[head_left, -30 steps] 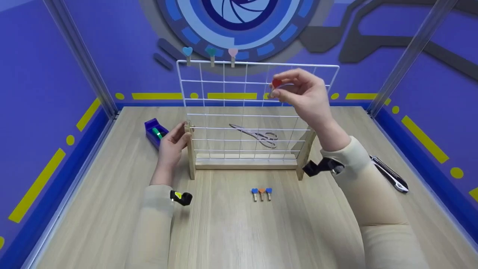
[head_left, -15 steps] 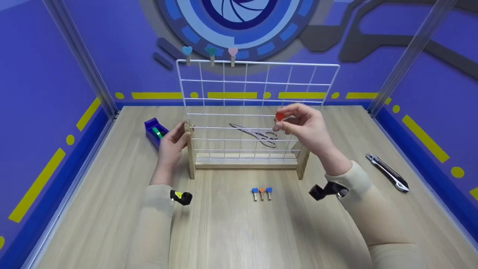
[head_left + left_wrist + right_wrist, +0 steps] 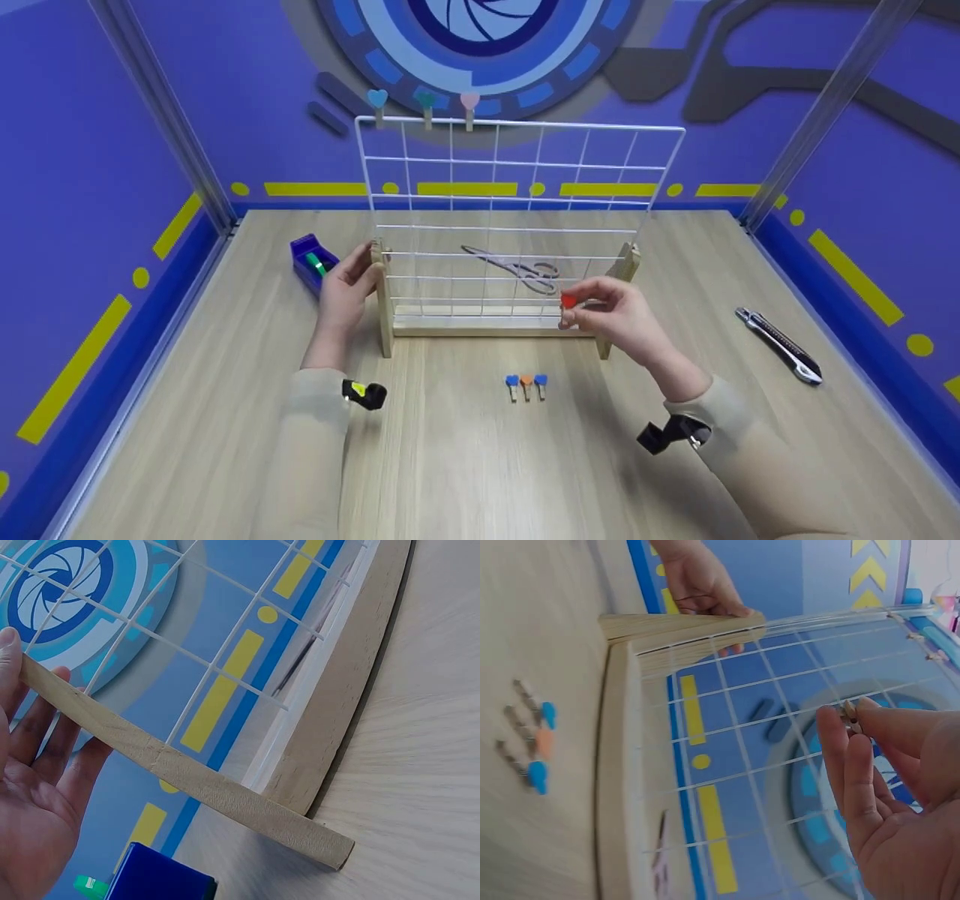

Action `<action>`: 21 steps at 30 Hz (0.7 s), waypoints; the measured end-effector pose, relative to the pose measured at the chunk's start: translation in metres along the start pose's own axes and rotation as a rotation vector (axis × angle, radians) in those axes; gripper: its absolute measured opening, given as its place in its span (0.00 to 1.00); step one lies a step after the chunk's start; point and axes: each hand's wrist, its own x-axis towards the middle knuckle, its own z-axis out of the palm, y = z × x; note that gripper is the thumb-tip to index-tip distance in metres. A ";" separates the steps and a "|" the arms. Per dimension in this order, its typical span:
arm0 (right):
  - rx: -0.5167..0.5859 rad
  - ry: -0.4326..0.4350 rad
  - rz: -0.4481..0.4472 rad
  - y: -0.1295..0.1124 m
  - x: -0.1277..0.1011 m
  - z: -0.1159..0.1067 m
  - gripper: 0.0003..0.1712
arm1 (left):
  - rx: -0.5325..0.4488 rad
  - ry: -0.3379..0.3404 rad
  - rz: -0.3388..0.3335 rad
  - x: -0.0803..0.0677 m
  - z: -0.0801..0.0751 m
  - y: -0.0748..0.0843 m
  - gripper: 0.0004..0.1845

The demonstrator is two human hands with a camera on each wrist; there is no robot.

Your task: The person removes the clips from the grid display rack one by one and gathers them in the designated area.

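A white wire grid [image 3: 517,161] stands upright in a wooden frame. My left hand [image 3: 346,296] grips its left wooden post [image 3: 385,315]; in the left wrist view the thumb and fingers lie on either side of that post. In front of the grid's lower right part, my right hand [image 3: 619,319] pinches a small clothespin with a red heart [image 3: 568,300]; its wooden legs are mostly hidden by fingers. Clothespins with a light blue heart [image 3: 377,98], a green heart [image 3: 426,100] and a pink heart [image 3: 470,100] are clipped on the top wire, toward the left.
Before the frame lie a blue-heart clothespin [image 3: 512,382], an orange one [image 3: 526,382] and another blue one [image 3: 541,382]. Scissors [image 3: 517,268] lie behind the grid. A utility knife [image 3: 780,346] lies at right, a blue tape dispenser-like holder [image 3: 304,247] with a green item at left.
My right hand has come down from the grid's upper right to its lower part, carrying the red-heart clothespin. The left hand keeps its grip on the post.
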 end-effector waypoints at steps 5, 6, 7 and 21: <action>0.002 -0.029 0.112 0.026 -0.008 0.004 0.20 | 0.025 0.003 0.009 0.001 -0.002 -0.002 0.30; 0.008 -0.040 0.131 0.031 -0.010 0.005 0.20 | 0.022 0.004 0.010 0.001 -0.002 -0.002 0.30; 0.012 -0.051 0.151 0.037 -0.011 0.006 0.19 | 0.022 0.005 0.011 0.001 -0.002 -0.002 0.29; -0.034 -0.099 0.279 0.087 -0.028 0.030 0.15 | -0.003 -0.024 0.001 -0.001 -0.002 0.000 0.30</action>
